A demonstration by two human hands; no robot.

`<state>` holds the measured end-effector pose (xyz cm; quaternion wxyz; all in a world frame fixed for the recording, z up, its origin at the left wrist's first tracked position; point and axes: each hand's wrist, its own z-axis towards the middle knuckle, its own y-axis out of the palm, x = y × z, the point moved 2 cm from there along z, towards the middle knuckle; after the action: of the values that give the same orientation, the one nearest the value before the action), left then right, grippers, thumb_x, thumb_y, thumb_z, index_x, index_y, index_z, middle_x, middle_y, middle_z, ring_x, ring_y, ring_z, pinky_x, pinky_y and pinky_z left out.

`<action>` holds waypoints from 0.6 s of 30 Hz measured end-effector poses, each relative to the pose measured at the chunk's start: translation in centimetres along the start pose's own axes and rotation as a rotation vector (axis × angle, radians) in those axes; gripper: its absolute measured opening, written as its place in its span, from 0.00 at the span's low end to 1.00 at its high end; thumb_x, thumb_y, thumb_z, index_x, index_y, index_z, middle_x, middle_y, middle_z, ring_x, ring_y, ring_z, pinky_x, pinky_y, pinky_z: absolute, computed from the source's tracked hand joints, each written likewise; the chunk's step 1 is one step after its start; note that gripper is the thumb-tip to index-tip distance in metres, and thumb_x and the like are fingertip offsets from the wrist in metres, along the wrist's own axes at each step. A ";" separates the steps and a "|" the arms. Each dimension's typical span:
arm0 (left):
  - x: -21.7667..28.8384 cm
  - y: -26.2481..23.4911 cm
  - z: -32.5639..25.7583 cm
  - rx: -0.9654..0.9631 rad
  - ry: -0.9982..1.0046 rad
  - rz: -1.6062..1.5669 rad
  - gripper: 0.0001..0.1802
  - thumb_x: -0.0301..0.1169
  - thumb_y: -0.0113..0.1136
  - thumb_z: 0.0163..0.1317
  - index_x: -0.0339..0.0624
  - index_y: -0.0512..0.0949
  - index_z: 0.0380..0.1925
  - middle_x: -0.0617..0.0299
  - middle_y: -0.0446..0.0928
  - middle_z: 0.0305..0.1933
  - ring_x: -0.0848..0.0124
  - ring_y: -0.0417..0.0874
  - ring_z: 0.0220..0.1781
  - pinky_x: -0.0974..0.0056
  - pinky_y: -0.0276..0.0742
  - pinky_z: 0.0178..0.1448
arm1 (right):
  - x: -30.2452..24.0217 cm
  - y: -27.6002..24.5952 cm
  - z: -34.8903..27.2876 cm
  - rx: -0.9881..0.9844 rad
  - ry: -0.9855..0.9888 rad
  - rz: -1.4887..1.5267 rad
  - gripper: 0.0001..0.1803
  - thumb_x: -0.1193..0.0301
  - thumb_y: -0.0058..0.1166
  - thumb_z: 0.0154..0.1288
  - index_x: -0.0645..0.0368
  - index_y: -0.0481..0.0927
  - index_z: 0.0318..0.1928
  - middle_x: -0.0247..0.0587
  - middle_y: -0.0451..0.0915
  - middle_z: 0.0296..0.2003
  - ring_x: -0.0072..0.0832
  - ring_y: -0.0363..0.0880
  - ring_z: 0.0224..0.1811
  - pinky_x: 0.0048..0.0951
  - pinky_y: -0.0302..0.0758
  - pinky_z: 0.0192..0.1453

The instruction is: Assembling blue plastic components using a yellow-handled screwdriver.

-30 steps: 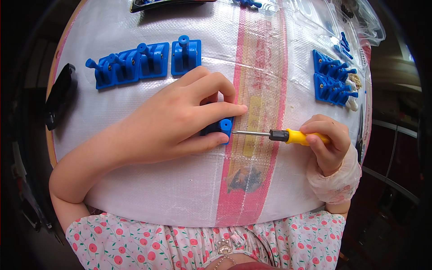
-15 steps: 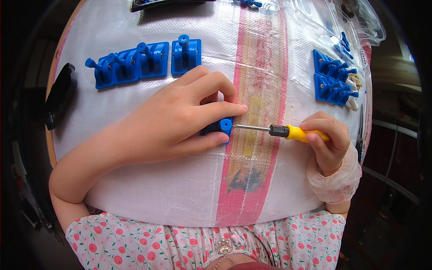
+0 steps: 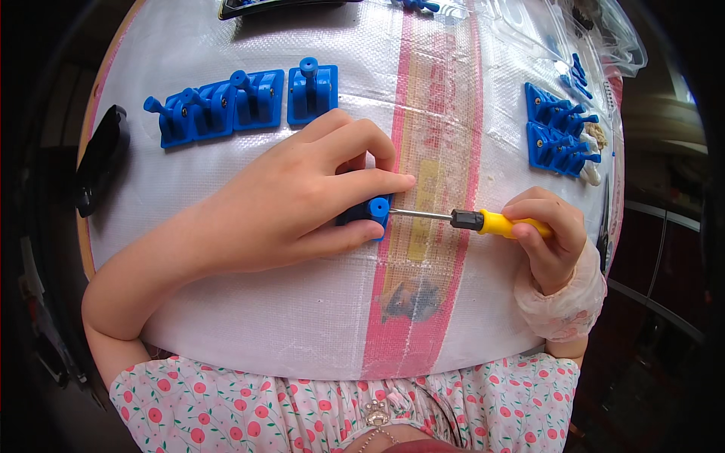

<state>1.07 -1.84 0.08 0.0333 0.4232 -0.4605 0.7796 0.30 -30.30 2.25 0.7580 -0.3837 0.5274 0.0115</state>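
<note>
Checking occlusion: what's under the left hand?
A blue part: its round end shows, with the screwdriver tip at its right side. The left hand hides most of the rest.

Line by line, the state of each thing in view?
Blue piece: held, partly covered
Left hand: closed on that piece
Screwdriver: held, tip at that piece
Right hand: closed on its handle
Upper-left blue pieces: three close together, one apart
Right-side blue pieces: clustered

Looking at a small blue part (image 3: 379,208), knob up, partly hidden on the white sheet (image 3: 249,325), and at a yellow-handled screwdriver (image 3: 468,220), pointing left, steel tip right at the part's edge!
</note>
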 end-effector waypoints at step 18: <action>0.0 0.0 0.0 -0.003 -0.001 0.015 0.27 0.27 0.66 0.52 0.45 0.78 0.55 0.61 0.69 0.48 0.66 0.69 0.46 0.65 0.70 0.49 | 0.3 0.4 0.4 -0.062 -0.068 -0.038 0.19 0.78 0.72 0.47 0.63 0.77 0.40 0.44 0.79 0.32 0.29 0.79 0.29 0.22 0.73 0.32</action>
<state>1.05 -1.87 0.10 0.0279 0.4200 -0.4649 0.7789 0.56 -29.91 1.82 0.7631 -0.4164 0.4935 0.0267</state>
